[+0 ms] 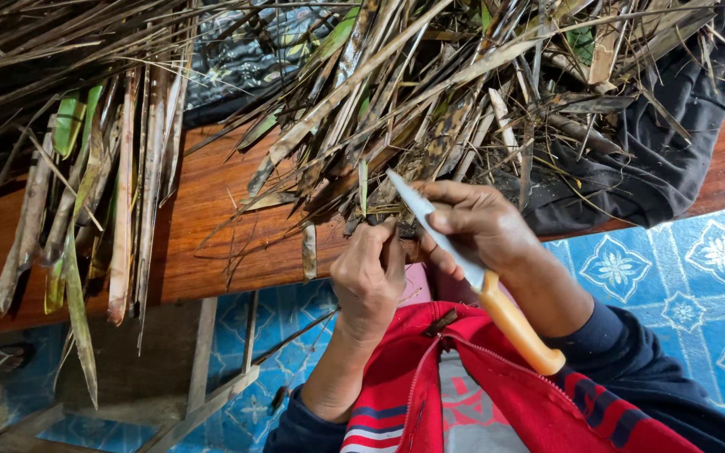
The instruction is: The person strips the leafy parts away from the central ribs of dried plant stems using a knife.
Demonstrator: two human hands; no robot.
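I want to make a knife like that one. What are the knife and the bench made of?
The knife with the pale grey blade in the right hand looks like dull metal: flat, thin and slightly shiny. Its smooth orange handle could be plastic or varnished wood; hard to tell. The reddish-brown bench looks like polished wood, with streaky grain and a soft gloss.

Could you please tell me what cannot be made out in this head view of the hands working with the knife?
- What the left hand pinches: hidden by its fingers and the stalk pile.
- Right hand palm: covered by the knife.
- Wooden bench ends: cut off by the edges.
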